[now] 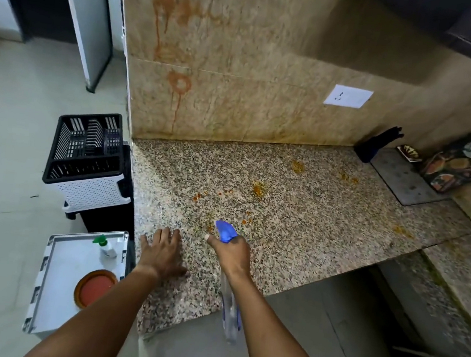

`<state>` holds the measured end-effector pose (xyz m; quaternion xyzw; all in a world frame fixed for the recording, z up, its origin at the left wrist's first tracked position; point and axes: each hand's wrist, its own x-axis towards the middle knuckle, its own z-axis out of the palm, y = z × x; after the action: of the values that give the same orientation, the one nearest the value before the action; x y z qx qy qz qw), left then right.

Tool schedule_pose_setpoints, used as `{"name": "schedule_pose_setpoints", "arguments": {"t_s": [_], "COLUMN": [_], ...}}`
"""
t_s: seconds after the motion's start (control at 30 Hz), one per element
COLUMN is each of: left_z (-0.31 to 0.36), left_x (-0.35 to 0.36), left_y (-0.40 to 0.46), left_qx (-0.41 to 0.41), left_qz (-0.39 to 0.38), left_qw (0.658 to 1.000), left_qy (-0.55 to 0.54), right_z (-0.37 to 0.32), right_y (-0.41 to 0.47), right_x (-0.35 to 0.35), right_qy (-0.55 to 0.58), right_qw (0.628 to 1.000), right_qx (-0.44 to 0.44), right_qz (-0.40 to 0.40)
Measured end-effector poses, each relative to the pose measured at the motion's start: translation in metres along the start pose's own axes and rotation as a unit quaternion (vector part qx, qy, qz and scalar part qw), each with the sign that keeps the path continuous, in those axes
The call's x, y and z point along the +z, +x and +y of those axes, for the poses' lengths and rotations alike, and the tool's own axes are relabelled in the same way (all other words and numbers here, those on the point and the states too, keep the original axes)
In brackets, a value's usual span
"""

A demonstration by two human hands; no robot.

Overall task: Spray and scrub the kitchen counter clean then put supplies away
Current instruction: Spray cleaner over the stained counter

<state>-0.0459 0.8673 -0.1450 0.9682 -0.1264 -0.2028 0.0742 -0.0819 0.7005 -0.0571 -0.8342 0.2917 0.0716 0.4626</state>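
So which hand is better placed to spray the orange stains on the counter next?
Right. The right hand already grips the spray bottle, nozzle aimed toward the orange stains on the counter. The left hand lies flat on the counter, holding nothing.

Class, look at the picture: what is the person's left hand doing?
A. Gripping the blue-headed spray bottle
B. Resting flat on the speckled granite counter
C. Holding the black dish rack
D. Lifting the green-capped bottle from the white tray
B: the left hand lies with straight fingers spread on the speckled granite counter, while the right hand grips the clear spray bottle with the blue head.
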Motion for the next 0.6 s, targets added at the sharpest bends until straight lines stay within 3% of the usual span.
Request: {"name": "schedule_pose_setpoints", "arguments": {"t_s": [0.2,0.37,0.6], "left_z": [-0.004,-0.007,-0.010], "left_x": [0.001,-0.004,-0.004], "left_y": [0.009,0.013,0.013], "left_qx": [0.023,0.020,0.020], "left_qz": [0.008,-0.002,-0.002], "left_qw": [1.000,1.000,1.000], "left_qy": [-0.002,-0.002,0.015], "right_z": [-0.031,-0.055,-0.035], "right_y": [0.040,0.049,0.060], "right_x": [-0.024,-0.019,-0.047], "right_qy": [0.122,0.023,0.078], "right_qw": [0.987,0.999,0.988], "right_qx": [0.047,-0.001,0.042], "right_qz": [0.097,0.031,0.126]}}
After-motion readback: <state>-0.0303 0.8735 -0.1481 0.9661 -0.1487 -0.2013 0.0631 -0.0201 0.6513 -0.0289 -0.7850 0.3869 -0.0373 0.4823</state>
